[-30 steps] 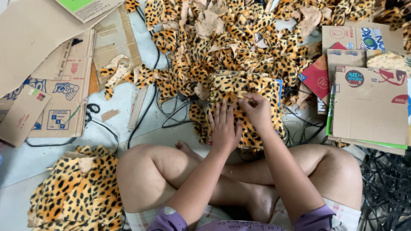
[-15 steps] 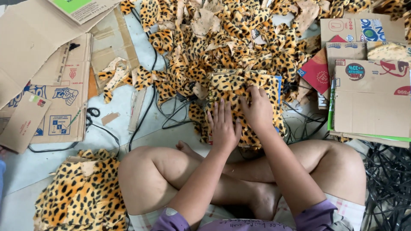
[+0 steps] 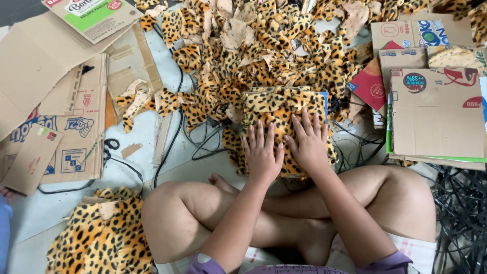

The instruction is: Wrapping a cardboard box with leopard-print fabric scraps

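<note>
While I sit cross-legged on the floor (image 3: 152, 147), my left hand (image 3: 262, 152) and right hand (image 3: 308, 143) lie flat, side by side, on a leopard-print covered block (image 3: 276, 109) just beyond my knees. Fingers of both hands are spread wide and press down, gripping nothing. Leopard-print scraps (image 3: 253, 45) are heaped behind it; flattened cardboard (image 3: 436, 122) lies right; black cables (image 3: 177, 127) run left.

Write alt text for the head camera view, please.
A person sitting cross-legged on the floor presses left hand and right hand flat on a leopard-print fabric-covered panel, amid fabric scraps, flattened cardboard boxes and black cables.
</note>
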